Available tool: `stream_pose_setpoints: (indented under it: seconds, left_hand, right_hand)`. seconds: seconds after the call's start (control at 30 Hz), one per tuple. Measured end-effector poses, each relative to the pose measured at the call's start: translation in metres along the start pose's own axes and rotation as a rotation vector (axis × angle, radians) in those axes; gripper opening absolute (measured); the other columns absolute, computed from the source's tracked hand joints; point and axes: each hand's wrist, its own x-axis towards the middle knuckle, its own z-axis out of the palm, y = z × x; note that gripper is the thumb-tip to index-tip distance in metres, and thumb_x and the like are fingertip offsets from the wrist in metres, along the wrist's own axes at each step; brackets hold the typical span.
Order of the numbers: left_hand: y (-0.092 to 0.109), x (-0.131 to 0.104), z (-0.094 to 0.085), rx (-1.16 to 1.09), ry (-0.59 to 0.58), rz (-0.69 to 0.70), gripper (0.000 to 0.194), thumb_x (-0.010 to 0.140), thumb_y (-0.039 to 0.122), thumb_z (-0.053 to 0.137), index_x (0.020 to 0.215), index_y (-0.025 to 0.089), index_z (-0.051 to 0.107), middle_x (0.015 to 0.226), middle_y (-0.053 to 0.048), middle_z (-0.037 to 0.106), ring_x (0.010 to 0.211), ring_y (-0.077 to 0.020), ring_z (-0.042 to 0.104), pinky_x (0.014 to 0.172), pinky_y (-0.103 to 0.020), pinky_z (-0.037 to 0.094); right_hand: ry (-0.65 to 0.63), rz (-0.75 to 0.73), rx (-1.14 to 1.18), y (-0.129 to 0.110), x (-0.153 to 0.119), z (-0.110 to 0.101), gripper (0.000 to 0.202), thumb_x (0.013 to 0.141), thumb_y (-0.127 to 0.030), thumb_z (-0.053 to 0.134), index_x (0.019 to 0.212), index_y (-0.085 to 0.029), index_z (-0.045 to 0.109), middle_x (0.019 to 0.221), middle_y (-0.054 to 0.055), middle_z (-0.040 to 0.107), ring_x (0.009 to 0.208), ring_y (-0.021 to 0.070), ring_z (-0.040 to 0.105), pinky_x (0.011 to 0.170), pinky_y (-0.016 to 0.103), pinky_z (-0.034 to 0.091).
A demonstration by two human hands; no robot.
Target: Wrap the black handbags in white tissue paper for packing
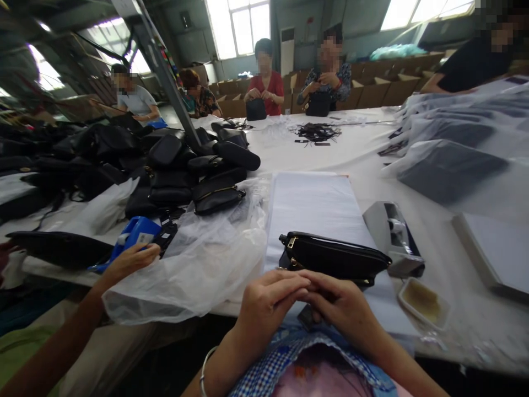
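A black handbag (339, 256) with gold zips lies on white paper sheets (312, 201) right in front of me. Just on the near side of it, my left hand (270, 298) and my right hand (341, 303) meet, fingertips together and fingers curled. What the left fingers hold, if anything, is hidden. Under my right fingers a small dark piece (308, 318) shows, too little of it visible to name. A clear plastic bag (185, 281) spreads over the table to the left of my hands.
A co-worker's hand (134, 259) is beside a blue tape dispenser (140, 231) at left. Black bags (173, 182) pile behind it. Right stand a grey tape dispenser (394, 237), a shallow dish (425, 302) and wrapped bags (450, 171). Several people work across the table.
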Motion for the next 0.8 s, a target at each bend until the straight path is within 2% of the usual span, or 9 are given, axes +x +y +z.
stream_pose_setpoints:
  seconds: [0.1,0.2,0.3,0.47,0.57,0.67,0.8]
  left_hand:
    - [-0.008,-0.006,-0.004,-0.044,0.058,-0.066,0.016,0.089,0.028,0.066,0.1,0.027,0.077,0.097,-0.005,0.075,0.093,-0.021,0.069,0.083,-0.031,0.055]
    - [-0.015,-0.009,-0.002,-0.151,0.109,-0.196,0.013,0.087,0.03,0.068,0.095,0.026,0.078,0.092,-0.004,0.076,0.085,-0.0201,0.07,0.077,-0.03,0.055]
    - [-0.021,-0.01,-0.001,-0.265,0.138,-0.3,0.016,0.088,0.033,0.066,0.097,0.024,0.076,0.088,-0.003,0.076,0.073,-0.018,0.069,0.068,-0.028,0.056]
    - [-0.027,-0.003,-0.003,-0.284,0.168,-0.295,0.015,0.087,0.035,0.068,0.093,0.023,0.075,0.089,-0.003,0.076,0.08,-0.0187,0.07,0.073,-0.028,0.056]
    - [-0.03,0.002,-0.001,-0.336,0.185,-0.299,0.019,0.089,0.036,0.065,0.099,0.022,0.073,0.091,-0.004,0.075,0.081,-0.019,0.07,0.074,-0.029,0.056]
    - [-0.03,0.006,0.004,-0.408,0.13,-0.313,0.025,0.086,0.037,0.068,0.106,0.022,0.072,0.097,-0.005,0.075,0.081,-0.019,0.07,0.073,-0.029,0.057]
    - [-0.029,0.008,0.01,-0.443,0.093,-0.328,0.02,0.086,0.038,0.069,0.094,0.019,0.073,0.081,-0.003,0.073,0.071,-0.0163,0.068,0.066,-0.026,0.055]
  right_hand:
    - [0.033,-0.016,-0.059,-0.001,0.0,0.002,0.029,0.088,-0.037,0.065,0.11,-0.019,0.07,0.078,0.003,0.072,0.055,0.0133,0.064,0.053,0.022,0.055]
    - [0.087,-0.052,-0.121,-0.004,0.002,0.005,0.025,0.088,-0.039,0.065,0.1,-0.018,0.071,0.082,0.006,0.072,0.069,0.0166,0.067,0.06,0.024,0.055]
    - [0.132,-0.109,-0.213,-0.007,0.007,0.006,0.021,0.087,-0.038,0.066,0.093,-0.019,0.073,0.079,0.005,0.07,0.068,0.0158,0.063,0.058,0.024,0.05]
    - [0.199,-0.172,-0.339,-0.008,0.017,0.003,0.016,0.086,-0.036,0.068,0.087,-0.021,0.076,0.075,0.003,0.068,0.064,0.0142,0.059,0.057,0.024,0.045]
    - [0.229,-0.098,-0.25,-0.009,0.02,0.002,0.02,0.086,-0.039,0.068,0.084,-0.02,0.075,0.076,0.003,0.069,0.07,0.0161,0.063,0.063,0.025,0.049]
    - [0.247,-0.026,-0.133,-0.012,0.021,0.002,0.026,0.085,-0.043,0.068,0.082,-0.018,0.074,0.076,0.003,0.07,0.073,0.018,0.065,0.066,0.027,0.052]
    - [0.222,-0.04,-0.117,-0.014,0.02,0.003,0.027,0.087,-0.043,0.066,0.083,-0.018,0.075,0.076,0.004,0.071,0.072,0.0178,0.066,0.065,0.027,0.053]
